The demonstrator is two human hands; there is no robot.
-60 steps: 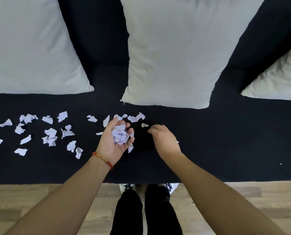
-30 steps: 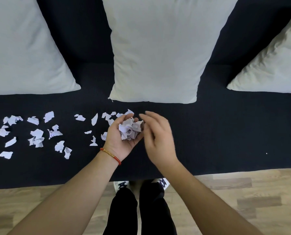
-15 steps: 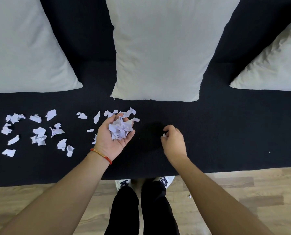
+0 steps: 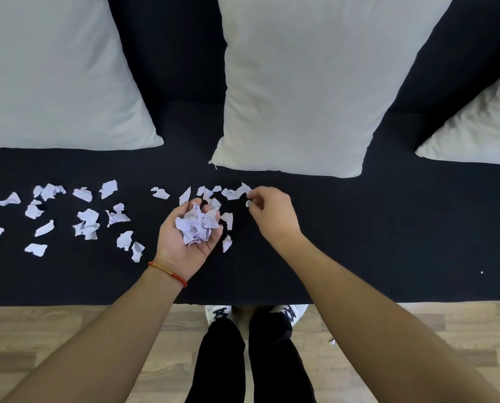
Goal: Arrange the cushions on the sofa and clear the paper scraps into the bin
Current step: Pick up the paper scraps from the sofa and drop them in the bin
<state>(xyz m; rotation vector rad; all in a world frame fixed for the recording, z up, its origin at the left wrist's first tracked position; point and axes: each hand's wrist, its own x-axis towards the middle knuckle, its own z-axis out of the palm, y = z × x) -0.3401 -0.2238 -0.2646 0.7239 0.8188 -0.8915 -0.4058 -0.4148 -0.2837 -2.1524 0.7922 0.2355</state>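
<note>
Sofa [image 4: 388, 228] seat: black cloth, matt, fine knit-like weave. Cushions [image 4: 295, 82]: off-white cloth, matt, soft, slight creases; right one more rumpled. Paper scraps [image 4: 86, 225]: thin pale lilac-white paper, matt, torn edges, crumpled. Floor [image 4: 68, 330]: wood-look planks, light brown, smooth w/ low sheen. Wrist band [image 4: 168, 270]: red-and-yellow braided cord. Trousers [image 4: 222, 359]: black cloth, matt.

sofa [image 4: 388, 228] | three cushions [image 4: 295, 82] upright | paper scraps [image 4: 86, 222] scattered left
</note>
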